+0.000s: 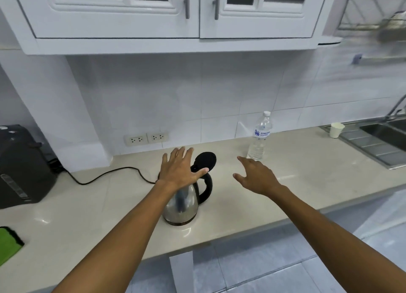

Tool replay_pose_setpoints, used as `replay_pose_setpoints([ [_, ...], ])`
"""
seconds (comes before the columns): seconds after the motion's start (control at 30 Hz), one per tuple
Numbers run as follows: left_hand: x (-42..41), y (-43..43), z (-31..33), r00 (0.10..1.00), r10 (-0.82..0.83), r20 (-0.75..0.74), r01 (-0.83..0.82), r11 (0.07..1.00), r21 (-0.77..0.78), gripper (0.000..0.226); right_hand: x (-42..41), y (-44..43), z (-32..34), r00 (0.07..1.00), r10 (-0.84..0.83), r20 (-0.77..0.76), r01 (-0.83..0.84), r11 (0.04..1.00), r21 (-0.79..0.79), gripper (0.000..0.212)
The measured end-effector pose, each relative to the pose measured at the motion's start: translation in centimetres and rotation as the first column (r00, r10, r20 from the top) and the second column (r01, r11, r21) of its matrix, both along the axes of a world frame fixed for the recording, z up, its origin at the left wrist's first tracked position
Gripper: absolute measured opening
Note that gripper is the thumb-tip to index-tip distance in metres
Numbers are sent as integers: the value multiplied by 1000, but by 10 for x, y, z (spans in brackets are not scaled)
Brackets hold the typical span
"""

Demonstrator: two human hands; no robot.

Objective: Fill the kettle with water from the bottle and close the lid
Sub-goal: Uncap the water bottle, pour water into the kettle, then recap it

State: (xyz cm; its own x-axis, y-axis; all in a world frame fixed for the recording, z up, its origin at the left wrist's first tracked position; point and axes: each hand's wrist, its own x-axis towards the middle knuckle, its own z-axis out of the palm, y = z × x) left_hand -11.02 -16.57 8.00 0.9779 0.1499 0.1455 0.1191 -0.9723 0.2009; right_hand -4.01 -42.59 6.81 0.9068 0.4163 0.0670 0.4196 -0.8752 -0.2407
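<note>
Steel kettle [181, 207] upright on the beige table [296, 182], toward the middle of its width and nearer the front edge than the wall, black handle [207, 187] turned to the right. Black lid [205, 159] swung up and open behind the handle. Left hand [179, 168] spread flat above the kettle's top, fingers apart and pointing at the wall, thumb reaching toward the handle; contact with the kettle not clear, nothing clasped. Right hand [256, 178] open and empty over bare table to the right of the kettle, fingers loosely parted, index finger stretched toward the bottle [260, 136] and close to its base without a visible touch. Clear plastic bottle standing upright toward the back edge, right of the kettle, white cap on, blue-printed label around the upper part, water visible in the lower part. Black cord [105, 176] trailing left from behind the kettle across the table, below the double wall sockets [146, 138]. Large black appliance [20, 167] at the left end, green cloth [8, 243] at the front left corner. White cup [336, 130] near the right end beside the steel sink [382, 138]. White cabinets [171, 11] overhead.
</note>
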Motion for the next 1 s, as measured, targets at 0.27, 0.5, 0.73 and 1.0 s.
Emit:
replay_pose_setpoints([
  [0.27, 60, -68, 21, 992, -129, 5, 129, 991, 32, 100, 37, -48, 32, 997, -10, 81, 21, 991, -136, 72],
  [0.5, 131, -130, 22, 982, -187, 9, 187, 982, 32, 101, 102, -92, 48, 993, -40, 108, 55, 989, -138, 73],
  [0.73, 226, -173, -3, 990, -131, -45, 130, 991, -13, 102, 205, -126, 49, 995, 3, 98, 12, 988, -151, 76],
  [1.0, 312, -202, -41, 991, -17, -134, 4, 995, -97, 107, 305, -130, 43, 993, 74, 86, -61, 988, -145, 80],
])
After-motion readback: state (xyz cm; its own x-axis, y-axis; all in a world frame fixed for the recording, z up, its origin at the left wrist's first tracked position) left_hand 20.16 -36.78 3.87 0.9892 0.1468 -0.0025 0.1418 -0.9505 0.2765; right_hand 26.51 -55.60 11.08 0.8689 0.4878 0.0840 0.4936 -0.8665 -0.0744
